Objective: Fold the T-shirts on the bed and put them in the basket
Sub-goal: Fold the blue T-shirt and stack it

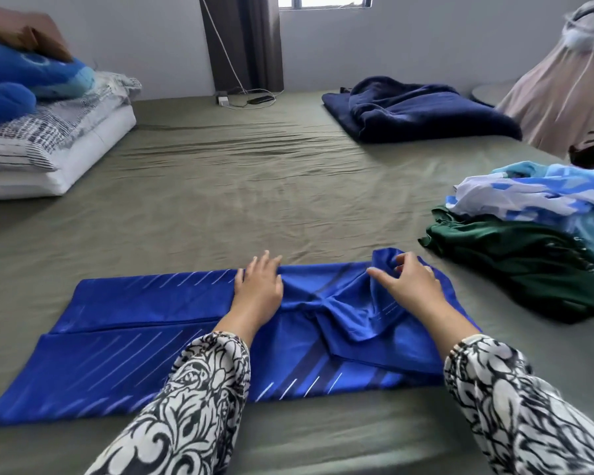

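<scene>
A royal blue T-shirt (124, 341) with thin white diagonal stripes lies folded lengthwise on the olive bed sheet (254, 186) in front of me. My left hand (258, 286) rests flat on its far edge near the middle, fingers straight. My right hand (408, 282) pinches a bunched sleeve of the same shirt at its right end. To the right a heap of unfolded shirts waits: a dark green one (522, 265) under a pale blue and white one (542, 193). No basket is in view.
A folded navy blanket (419, 111) lies at the far right of the bed. Pillows and a blue plush toy (21, 80) are stacked at the far left. A charger and cable (247, 101) sit by the curtain. A beige cloth (563, 84) hangs at right.
</scene>
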